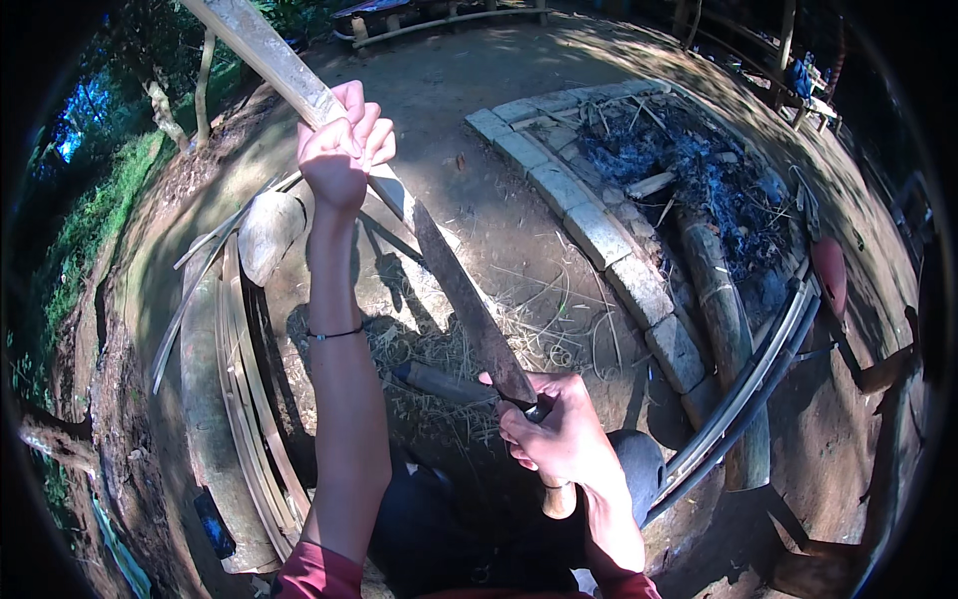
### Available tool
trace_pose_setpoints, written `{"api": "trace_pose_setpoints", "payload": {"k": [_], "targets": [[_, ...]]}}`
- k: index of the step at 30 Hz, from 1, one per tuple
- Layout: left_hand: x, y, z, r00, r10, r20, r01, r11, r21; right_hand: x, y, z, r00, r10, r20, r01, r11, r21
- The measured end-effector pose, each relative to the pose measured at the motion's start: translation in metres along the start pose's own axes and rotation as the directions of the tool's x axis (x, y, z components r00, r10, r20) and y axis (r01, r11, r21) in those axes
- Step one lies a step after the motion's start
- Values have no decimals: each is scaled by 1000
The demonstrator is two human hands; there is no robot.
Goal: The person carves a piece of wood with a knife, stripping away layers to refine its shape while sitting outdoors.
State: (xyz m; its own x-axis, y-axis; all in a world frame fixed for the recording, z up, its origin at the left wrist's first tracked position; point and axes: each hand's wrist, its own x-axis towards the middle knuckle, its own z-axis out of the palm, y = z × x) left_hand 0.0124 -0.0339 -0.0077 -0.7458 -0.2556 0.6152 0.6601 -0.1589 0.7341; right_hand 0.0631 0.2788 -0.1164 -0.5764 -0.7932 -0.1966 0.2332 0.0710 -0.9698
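Up and to the left, my left hand [344, 150] is closed around a long, flat strip of bamboo or wood [264, 60], which slants toward the upper left. My right hand [559, 429], low and right of centre, grips a machete [469, 290] by its pale wooden handle [560, 500]. Its dark, worn blade runs up and left to the strip's near end, just below my left hand. Whether the blade cuts into the strip or only lies along it, I cannot tell. Thin curled shavings [544, 334] litter the ground beneath.
At right, stone blocks [589, 230] edge a fire pit with ash [714, 190] and a log [714, 290]. Long strips [738, 389] lean beside it. More strips [244, 389] lie along a log [205, 419] at left, near a rock [271, 238]. A dark-tipped wooden piece [444, 383] lies before me.
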Motion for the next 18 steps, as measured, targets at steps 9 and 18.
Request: {"api": "trace_pose_setpoints", "payload": {"k": [9, 18], "targets": [[-1, 1, -4, 1000, -7, -5, 7, 999, -33, 12, 26, -6, 985, 167, -44, -167, 986, 6], [-3, 4, -6, 999, 8, -36, -7, 999, 44, 6, 3, 14, 998, -29, -49, 28, 999, -34]]}}
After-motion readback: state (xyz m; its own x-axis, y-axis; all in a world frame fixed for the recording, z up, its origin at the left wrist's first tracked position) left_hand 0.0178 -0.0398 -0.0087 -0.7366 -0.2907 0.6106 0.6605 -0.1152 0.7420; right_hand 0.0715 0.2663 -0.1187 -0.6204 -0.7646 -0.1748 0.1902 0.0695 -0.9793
